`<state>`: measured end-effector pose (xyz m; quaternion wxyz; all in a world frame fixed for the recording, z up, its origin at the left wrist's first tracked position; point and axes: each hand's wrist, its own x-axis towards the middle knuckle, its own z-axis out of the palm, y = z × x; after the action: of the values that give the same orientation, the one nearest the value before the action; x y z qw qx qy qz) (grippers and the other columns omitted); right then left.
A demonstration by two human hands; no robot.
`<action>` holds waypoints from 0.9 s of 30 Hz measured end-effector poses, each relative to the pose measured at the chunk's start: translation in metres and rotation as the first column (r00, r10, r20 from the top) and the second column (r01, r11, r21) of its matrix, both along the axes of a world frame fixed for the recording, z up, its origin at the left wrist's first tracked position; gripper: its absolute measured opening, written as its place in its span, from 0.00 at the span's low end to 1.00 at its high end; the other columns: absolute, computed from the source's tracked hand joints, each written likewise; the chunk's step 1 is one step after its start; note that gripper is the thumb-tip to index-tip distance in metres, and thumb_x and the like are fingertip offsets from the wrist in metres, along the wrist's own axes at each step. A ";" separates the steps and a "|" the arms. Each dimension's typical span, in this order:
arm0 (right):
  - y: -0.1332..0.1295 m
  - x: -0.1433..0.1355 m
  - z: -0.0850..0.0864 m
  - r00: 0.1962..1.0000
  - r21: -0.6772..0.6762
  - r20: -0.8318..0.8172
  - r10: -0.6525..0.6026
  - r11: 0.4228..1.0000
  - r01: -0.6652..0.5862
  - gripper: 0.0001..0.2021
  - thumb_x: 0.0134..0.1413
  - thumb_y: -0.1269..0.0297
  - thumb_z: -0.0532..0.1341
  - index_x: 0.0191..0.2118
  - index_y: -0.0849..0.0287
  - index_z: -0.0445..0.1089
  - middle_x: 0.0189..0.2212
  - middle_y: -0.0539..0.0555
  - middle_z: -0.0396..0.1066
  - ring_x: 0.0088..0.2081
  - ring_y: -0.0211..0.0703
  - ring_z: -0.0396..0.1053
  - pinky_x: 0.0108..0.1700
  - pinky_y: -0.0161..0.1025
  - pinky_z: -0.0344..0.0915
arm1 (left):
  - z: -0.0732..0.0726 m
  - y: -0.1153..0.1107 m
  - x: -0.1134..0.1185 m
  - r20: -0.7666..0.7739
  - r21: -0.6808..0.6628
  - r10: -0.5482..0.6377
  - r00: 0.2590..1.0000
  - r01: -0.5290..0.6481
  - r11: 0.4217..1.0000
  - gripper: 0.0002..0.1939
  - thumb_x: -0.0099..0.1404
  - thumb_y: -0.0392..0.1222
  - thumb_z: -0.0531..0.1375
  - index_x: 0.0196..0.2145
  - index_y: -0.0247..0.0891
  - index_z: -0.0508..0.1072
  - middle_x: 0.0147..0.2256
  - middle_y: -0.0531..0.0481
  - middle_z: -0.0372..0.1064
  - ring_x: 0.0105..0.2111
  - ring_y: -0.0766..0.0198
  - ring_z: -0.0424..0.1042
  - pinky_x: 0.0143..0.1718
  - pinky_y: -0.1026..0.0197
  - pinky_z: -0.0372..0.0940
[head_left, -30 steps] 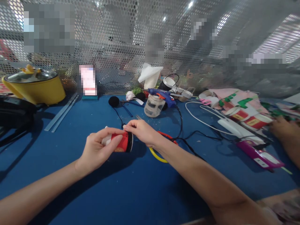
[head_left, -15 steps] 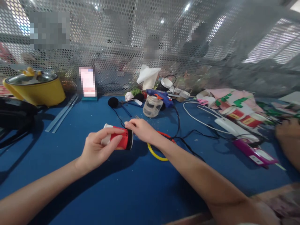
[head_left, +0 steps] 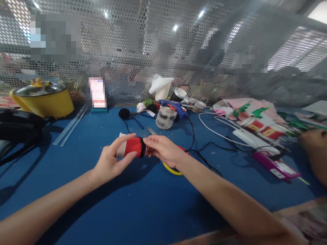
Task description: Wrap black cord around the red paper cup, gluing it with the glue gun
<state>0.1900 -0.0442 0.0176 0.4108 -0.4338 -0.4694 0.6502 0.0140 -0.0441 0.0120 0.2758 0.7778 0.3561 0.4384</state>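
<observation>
My left hand (head_left: 112,156) grips a small paper cup (head_left: 133,147) lying on its side above the blue table, thumb below and fingers on top. The cup is white with a red band, and black yarn (head_left: 142,147) is wound round its right end. At that end my right hand (head_left: 163,149) is closed, fingertips pinching at the yarn; the strand between them is mostly hidden. A yarn strand runs from a black ball (head_left: 124,113) behind the cup. Under my right hand lie scissors (head_left: 173,170) with yellow and red handles, partly covered.
Behind stand a clear plastic jar (head_left: 165,118) and a blue glue gun (head_left: 176,106) with its cable. Left are a yellow pot (head_left: 48,102), clear strips (head_left: 68,127) and a phone (head_left: 97,93). A purple power strip (head_left: 276,165) lies right, near another person's hand (head_left: 313,146).
My right hand has moved from above the cup's far side to its black end, fingers now lower and around it. The left hand and cup have shifted slightly right.
</observation>
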 end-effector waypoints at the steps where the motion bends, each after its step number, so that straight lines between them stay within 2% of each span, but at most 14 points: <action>1: -0.001 0.000 -0.001 1.000 0.032 0.030 -0.006 0.999 0.005 0.11 0.45 0.61 0.59 0.20 0.61 0.61 0.16 0.46 0.64 0.19 0.29 0.62 0.25 0.30 0.56 | 0.000 0.001 0.001 0.070 -0.116 0.005 0.998 0.003 0.993 0.24 0.55 0.42 0.58 0.49 0.36 0.61 0.26 0.52 0.69 0.20 0.71 0.64 0.22 0.69 0.62; 4: 0.001 0.002 0.001 0.976 0.111 0.217 0.033 0.992 -0.058 0.11 0.48 0.61 0.57 0.20 0.61 0.61 0.16 0.47 0.64 0.20 0.31 0.62 0.24 0.31 0.57 | -0.001 0.006 0.003 0.268 -0.420 0.048 0.962 0.073 0.904 0.24 0.55 0.45 0.57 0.49 0.36 0.61 0.24 0.52 0.67 0.21 0.69 0.65 0.22 0.67 0.63; 5: 0.004 0.003 0.003 0.952 0.140 0.306 0.027 0.987 -0.073 0.12 0.49 0.61 0.56 0.20 0.61 0.61 0.16 0.47 0.64 0.20 0.31 0.62 0.24 0.31 0.57 | -0.001 0.006 0.004 0.294 -0.476 0.068 0.953 0.084 0.876 0.22 0.54 0.46 0.58 0.46 0.35 0.64 0.23 0.52 0.67 0.21 0.69 0.65 0.22 0.67 0.62; 7: 0.018 0.004 0.009 0.888 0.221 0.457 -0.052 0.974 -0.057 0.15 0.52 0.61 0.53 0.19 0.61 0.61 0.15 0.47 0.62 0.19 0.32 0.62 0.23 0.32 0.56 | 0.000 0.006 0.004 0.292 -0.508 0.095 0.952 0.070 0.858 0.17 0.53 0.47 0.59 0.37 0.33 0.70 0.24 0.51 0.68 0.21 0.69 0.64 0.21 0.68 0.61; 9: 0.037 0.002 0.014 0.839 0.318 0.514 -0.176 0.948 0.004 0.16 0.54 0.62 0.51 0.18 0.61 0.60 0.15 0.47 0.61 0.19 0.31 0.61 0.25 0.31 0.57 | 0.002 0.004 0.005 0.252 -0.479 0.084 0.964 0.049 0.876 0.14 0.52 0.46 0.60 0.32 0.33 0.72 0.25 0.50 0.68 0.21 0.70 0.63 0.21 0.68 0.59; 11: 0.058 -0.002 0.017 0.827 0.352 0.518 -0.218 0.936 0.027 0.14 0.53 0.64 0.53 0.19 0.61 0.61 0.16 0.46 0.61 0.21 0.32 0.61 0.28 0.31 0.57 | 0.005 -0.001 0.004 0.203 -0.434 0.017 0.979 0.074 0.898 0.12 0.53 0.46 0.59 0.30 0.34 0.73 0.24 0.50 0.69 0.21 0.69 0.63 0.21 0.68 0.58; 13: 0.073 -0.008 0.015 0.829 0.313 0.529 -0.178 0.950 0.004 0.14 0.51 0.65 0.55 0.18 0.61 0.61 0.15 0.47 0.61 0.21 0.32 0.61 0.29 0.31 0.58 | 0.010 -0.005 0.004 0.158 -0.375 -0.062 0.985 0.118 0.920 0.11 0.54 0.44 0.58 0.29 0.34 0.73 0.24 0.49 0.69 0.21 0.69 0.63 0.21 0.68 0.58; 16: 0.081 -0.018 0.006 0.852 0.171 0.522 -0.045 0.984 -0.053 0.15 0.51 0.62 0.56 0.17 0.62 0.60 0.14 0.49 0.62 0.19 0.33 0.62 0.26 0.33 0.61 | 0.017 -0.011 0.003 0.077 -0.269 -0.200 0.977 0.213 0.939 0.10 0.56 0.41 0.56 0.29 0.33 0.74 0.23 0.48 0.70 0.20 0.69 0.63 0.21 0.68 0.58; 19: 0.079 -0.026 -0.001 0.897 0.007 0.419 0.139 0.988 -0.156 0.14 0.55 0.60 0.51 0.23 0.63 0.61 0.20 0.54 0.68 0.21 0.36 0.67 0.27 0.36 0.65 | 0.020 -0.015 0.004 0.008 -0.207 -0.299 0.954 0.294 0.933 0.09 0.55 0.39 0.56 0.29 0.31 0.74 0.21 0.49 0.69 0.17 0.72 0.60 0.18 0.70 0.56; 21: 0.080 -0.033 -0.003 0.918 -0.051 0.330 0.220 0.975 -0.215 0.15 0.57 0.60 0.47 0.27 0.64 0.62 0.24 0.56 0.69 0.24 0.36 0.69 0.29 0.36 0.67 | 0.020 -0.016 0.004 -0.009 -0.189 -0.322 0.947 0.314 0.930 0.08 0.55 0.38 0.56 0.29 0.31 0.73 0.20 0.50 0.69 0.16 0.73 0.59 0.16 0.71 0.55; 24: 0.094 -0.044 -0.006 0.940 -0.058 0.258 0.223 0.975 -0.215 0.16 0.59 0.58 0.44 0.29 0.64 0.61 0.25 0.55 0.69 0.26 0.34 0.68 0.30 0.33 0.67 | 0.019 -0.016 0.006 -0.003 -0.205 -0.344 0.939 0.336 0.919 0.08 0.55 0.38 0.56 0.29 0.31 0.73 0.21 0.50 0.69 0.17 0.73 0.60 0.17 0.72 0.56; 27: 0.120 -0.056 -0.011 0.945 -0.036 0.279 0.170 0.985 -0.166 0.13 0.58 0.62 0.48 0.32 0.65 0.62 0.28 0.56 0.68 0.28 0.34 0.68 0.33 0.34 0.67 | 0.017 -0.018 0.007 0.011 -0.238 -0.373 0.928 0.364 0.900 0.08 0.56 0.38 0.56 0.29 0.31 0.73 0.22 0.49 0.70 0.17 0.72 0.61 0.17 0.71 0.56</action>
<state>0.1341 0.0754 0.0068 0.2804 -0.4827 -0.5545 0.6172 0.0208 -0.0619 0.0289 0.4379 0.8003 0.2570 0.3190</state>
